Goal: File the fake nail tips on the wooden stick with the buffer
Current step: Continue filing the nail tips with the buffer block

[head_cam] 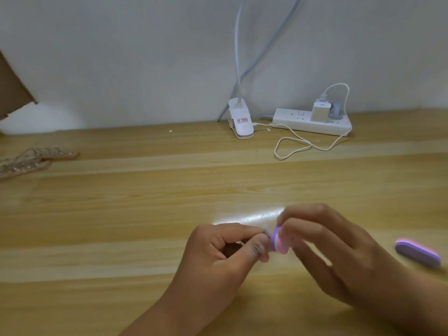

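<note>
My left hand (223,253) pinches a small clear nail tip (266,231) between thumb and forefinger; most of it, and any stick under it, is hidden by the fingers. My right hand (339,258) holds a purple and pink buffer (277,241) by its end, with the buffer's purple face against the nail tip. Both hands hover low over the wooden table (145,214) near its front. Several wooden sticks with nail tips (31,158) lie at the far left of the table.
A second purple and pink buffer (418,254) lies on the table at the right. At the back stand a white clip lamp base (240,122), a white power strip (312,123) with a charger, and a looping white cable (298,149). Cardboard (12,88) leans at upper left.
</note>
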A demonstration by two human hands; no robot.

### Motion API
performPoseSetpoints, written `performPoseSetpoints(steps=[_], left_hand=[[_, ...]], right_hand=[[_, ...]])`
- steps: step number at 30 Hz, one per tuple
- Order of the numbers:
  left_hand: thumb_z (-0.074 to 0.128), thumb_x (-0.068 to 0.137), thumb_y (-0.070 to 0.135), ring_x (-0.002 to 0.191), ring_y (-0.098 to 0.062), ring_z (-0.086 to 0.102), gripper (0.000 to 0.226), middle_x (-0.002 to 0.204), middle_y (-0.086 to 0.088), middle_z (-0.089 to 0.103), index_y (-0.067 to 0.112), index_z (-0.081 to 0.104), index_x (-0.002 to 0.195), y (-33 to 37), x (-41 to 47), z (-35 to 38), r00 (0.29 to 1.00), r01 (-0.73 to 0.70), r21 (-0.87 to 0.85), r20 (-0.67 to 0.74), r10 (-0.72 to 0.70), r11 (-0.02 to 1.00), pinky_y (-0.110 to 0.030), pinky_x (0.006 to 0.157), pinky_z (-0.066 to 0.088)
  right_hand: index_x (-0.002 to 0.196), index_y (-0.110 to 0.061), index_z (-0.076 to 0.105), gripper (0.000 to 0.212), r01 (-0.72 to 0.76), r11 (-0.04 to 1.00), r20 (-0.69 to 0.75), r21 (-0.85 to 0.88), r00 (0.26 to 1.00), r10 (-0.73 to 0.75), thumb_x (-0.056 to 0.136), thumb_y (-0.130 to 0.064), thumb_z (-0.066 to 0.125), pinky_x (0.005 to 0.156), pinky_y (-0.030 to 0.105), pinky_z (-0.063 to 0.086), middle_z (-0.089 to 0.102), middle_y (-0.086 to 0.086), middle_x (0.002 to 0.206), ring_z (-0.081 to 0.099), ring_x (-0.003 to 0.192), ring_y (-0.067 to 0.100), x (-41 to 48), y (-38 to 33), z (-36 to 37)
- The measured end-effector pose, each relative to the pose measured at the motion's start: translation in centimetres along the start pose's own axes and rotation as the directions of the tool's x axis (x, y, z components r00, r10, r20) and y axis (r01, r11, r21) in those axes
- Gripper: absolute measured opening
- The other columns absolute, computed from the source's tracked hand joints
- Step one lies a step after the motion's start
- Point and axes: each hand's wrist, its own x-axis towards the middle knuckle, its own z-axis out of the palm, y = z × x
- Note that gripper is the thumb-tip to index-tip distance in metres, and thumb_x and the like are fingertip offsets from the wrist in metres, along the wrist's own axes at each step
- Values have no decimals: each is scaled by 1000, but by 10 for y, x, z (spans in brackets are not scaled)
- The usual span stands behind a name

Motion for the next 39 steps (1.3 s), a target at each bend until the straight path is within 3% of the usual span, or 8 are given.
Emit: performPoseSetpoints(steps=[4, 10, 14, 17, 22, 30, 34, 39], left_hand=[[69, 79, 33, 44, -8, 33, 16, 58, 3, 63, 22, 78, 70, -2, 1, 0, 999, 37, -19, -16, -37, 999, -22, 48, 25], [69, 82, 32, 44, -3, 34, 18, 55, 11, 59, 23, 76, 69, 2, 1, 1, 1000, 8, -43, 5, -8, 999, -24, 46, 26], [69, 81, 35, 48, -16, 38, 20, 61, -2, 64, 18, 77, 75, 1, 1, 3, 1000, 14, -38, -17, -15, 999, -32, 52, 31], [73, 81, 30, 49, -9, 39, 14, 60, 1, 60, 18, 79, 80, -1, 0, 3, 999, -46, 53, -24, 47, 998, -25, 50, 30], [74, 79, 28, 57, -37, 51, 9, 65, -7, 66, 21, 80, 80, -2, 1, 0, 990, -107, 126, -75, 117, 986, -37, 50, 39], [74, 82, 27, 50, -3, 41, 9, 59, 6, 60, 22, 80, 86, -2, 2, -1, 971, -223, 257, -30, 239, 940, -18, 50, 34], [74, 82, 21, 49, -2, 40, 5, 61, 5, 60, 20, 79, 81, -2, 3, -1, 973, -209, 263, -44, 228, 942, -16, 52, 33], [70, 82, 20, 54, -8, 53, 13, 65, 4, 64, 16, 74, 71, -1, 0, 1, 955, -274, 420, 15, 295, 865, -24, 48, 40]], right_hand=[[111, -10, 59, 20, -78, 995, -86, 60, 993, 83, 93, -1, 56, 88, 29, 51, 59, 5, 113, 62, 104, 18, 1, 0, -1], [112, -9, 56, 31, 26, 996, 36, -83, 999, -23, 88, 11, 57, 92, 25, 49, 60, 11, 112, 60, 102, 21, 2, 8, 1], [114, -11, 53, 22, -110, 993, -82, 32, 990, 112, 94, -1, 54, 89, 29, 51, 58, 6, 114, 61, 105, 18, 2, 9, 0], [117, -10, 54, 28, -15, 1000, -57, 26, 998, 17, 92, 3, 56, 91, 28, 50, 57, 6, 118, 61, 105, 22, 0, -7, 8], [109, -2, 68, 25, -66, 989, -65, -136, 996, 58, 88, 10, 61, 93, 28, 50, 64, 10, 110, 64, 100, 23, 3, 7, 0], [109, -4, 69, 21, -70, 997, -47, -37, 997, 69, 94, 3, 56, 94, 28, 48, 63, 7, 114, 62, 104, 21, 3, -7, 3], [113, -14, 66, 23, -173, 985, -157, 24, 972, 174, 95, -5, 56, 92, 28, 50, 64, 2, 112, 63, 106, 15, 6, -5, -3], [114, -5, 70, 29, -25, 1000, -26, -17, 999, 24, 91, 9, 61, 88, 31, 51, 64, 8, 115, 63, 102, 22, 4, -17, 6]])
